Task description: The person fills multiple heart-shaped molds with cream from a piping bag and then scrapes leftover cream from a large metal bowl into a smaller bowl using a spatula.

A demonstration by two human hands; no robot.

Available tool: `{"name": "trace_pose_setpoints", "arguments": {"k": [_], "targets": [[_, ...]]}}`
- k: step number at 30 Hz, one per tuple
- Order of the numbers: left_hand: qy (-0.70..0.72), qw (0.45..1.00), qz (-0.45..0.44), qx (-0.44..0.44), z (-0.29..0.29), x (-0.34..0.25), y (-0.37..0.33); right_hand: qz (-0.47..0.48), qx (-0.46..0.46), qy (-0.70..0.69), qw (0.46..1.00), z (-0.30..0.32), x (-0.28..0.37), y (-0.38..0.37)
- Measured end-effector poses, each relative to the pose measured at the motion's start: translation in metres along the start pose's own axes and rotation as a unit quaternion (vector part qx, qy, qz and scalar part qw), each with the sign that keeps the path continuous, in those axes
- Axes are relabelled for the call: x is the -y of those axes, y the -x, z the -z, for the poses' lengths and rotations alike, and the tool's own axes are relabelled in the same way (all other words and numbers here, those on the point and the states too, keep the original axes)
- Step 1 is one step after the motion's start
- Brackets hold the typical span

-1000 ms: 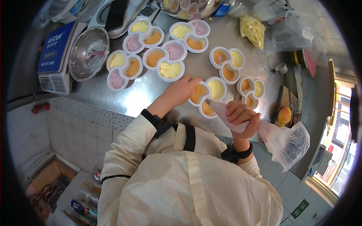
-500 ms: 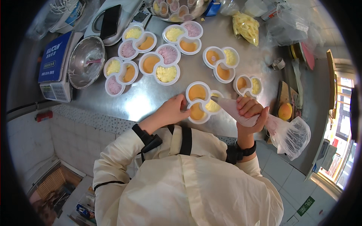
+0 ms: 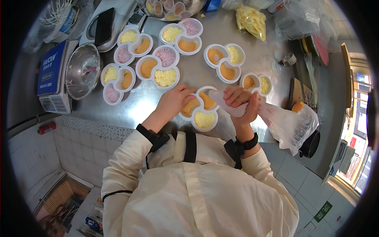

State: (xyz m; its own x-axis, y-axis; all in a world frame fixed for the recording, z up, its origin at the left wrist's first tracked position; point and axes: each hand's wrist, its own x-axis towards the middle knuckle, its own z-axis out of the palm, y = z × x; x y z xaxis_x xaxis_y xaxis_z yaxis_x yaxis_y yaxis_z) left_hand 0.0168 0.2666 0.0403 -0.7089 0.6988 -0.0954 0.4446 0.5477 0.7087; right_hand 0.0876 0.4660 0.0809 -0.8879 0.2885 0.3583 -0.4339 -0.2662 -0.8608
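Observation:
In front of me sits a white three-lobed cup tray (image 3: 208, 88), with two lobes of orange filling and one of yellow shreds nearest my body. My left hand (image 3: 172, 103) has its fingers closed on the rim at the tray's left side. With my right hand (image 3: 242, 106) I squeeze a pale pink piping bag (image 3: 229, 103), its tip over the upper right orange lobe. The bag's loose clear end (image 3: 290, 128) trails off to the right. A similar tray (image 3: 225, 63) stands just beyond, and a smaller-looking one (image 3: 256, 83) is behind my right hand.
Several filled trays (image 3: 158, 67) with orange, yellow and pink lobes stand at the left. Beyond them are a steel bowl (image 3: 75, 79), a scale (image 3: 56, 103) and a phone (image 3: 105, 27). A bag of yellow strips (image 3: 251, 21) lies far right; a cutting board (image 3: 297, 91) stands nearer.
The tray before me has turned clockwise, bringing the yellow lobe from the right to the near side. The piping bag's tip is now over an orange lobe. My view has shifted slightly.

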Motion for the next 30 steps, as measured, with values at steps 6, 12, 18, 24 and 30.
{"name": "trace_pose_setpoints", "arguments": {"k": [6,12,18,24,30], "targets": [[0.128,0.987,0.073,-0.066,-0.001,-0.005,0.021,-0.018,0.014,-0.014,1.000,0.008,-0.002,0.009],[0.297,0.950,0.094,0.005,-0.005,0.030,0.033,-0.020,-0.035,-0.036,0.999,0.005,-0.010,0.009],[0.385,0.911,0.142,0.033,-0.005,0.030,0.030,-0.020,-0.047,-0.024,0.998,0.008,-0.013,0.009],[0.390,0.907,0.154,0.036,-0.004,0.030,0.030,-0.019,-0.041,-0.018,0.999,0.009,-0.015,0.010],[0.394,0.905,0.159,0.032,-0.005,0.032,0.030,-0.016,-0.041,-0.028,0.999,0.007,-0.016,0.009]]}}
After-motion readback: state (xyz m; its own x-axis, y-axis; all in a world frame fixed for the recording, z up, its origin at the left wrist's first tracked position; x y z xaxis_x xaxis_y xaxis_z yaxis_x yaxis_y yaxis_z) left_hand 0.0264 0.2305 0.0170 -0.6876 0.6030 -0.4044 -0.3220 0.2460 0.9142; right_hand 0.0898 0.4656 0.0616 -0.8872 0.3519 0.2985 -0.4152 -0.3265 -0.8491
